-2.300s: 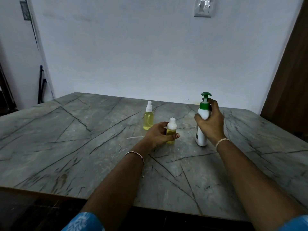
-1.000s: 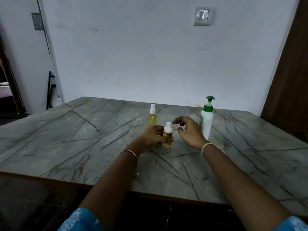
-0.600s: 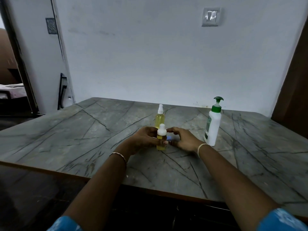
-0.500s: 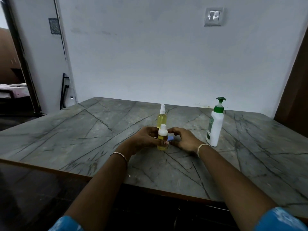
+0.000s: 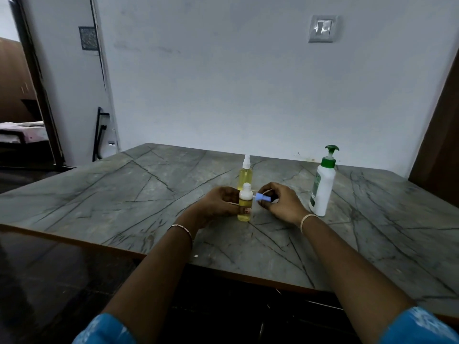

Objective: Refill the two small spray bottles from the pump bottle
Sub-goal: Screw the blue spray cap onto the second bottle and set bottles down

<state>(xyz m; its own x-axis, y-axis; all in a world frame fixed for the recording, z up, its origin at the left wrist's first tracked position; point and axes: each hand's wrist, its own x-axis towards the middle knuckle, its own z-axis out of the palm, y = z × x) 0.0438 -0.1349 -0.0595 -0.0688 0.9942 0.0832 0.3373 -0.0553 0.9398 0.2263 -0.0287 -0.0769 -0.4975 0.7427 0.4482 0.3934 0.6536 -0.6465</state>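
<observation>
One grey, dark-veined counter (image 5: 119, 194) carries everything. Landmark: pump bottle (image 5: 323, 187), white body, green collar and pump head, upright toward the back right. Head fitted, nobody touching it.

Left hand (image 5: 218, 203), well left of the pump bottle and a little nearer the person: fingers wrapped round the short spray bottle, thumb across its front, holding it upright with its base on the counter. Right hand (image 5: 280, 202), between that bottle and the pump bottle, apart from the latter: fingertips pinching a small blue piece, other fingers curled.

Tall spray bottle (image 5: 245, 175), left of the pump bottle and just behind the held one: upright, white sprayer on, yellow liquid most of the way up. Untouched.

Short spray bottle (image 5: 245, 206), in the left hand's grip: white top fitted, yellow liquid showing in the lower body below the thumb.

Blue piece (image 5: 262, 196), just beside the short bottle's white top, on the pump-bottle side: possibly a cap or a small funnel, too small and blurred to tell.

Step in hand, as I judge it: opening up the short bottle ahead of filling. No liquid is moving. Next move calls for the white top to come off so the neck is open, and for the blue piece to be parked or fitted. Then the pump bottle comes across, spout over that narrow neck. Left grip must hold the bottle steady; the mouth is small, so a spill is likely.
</observation>
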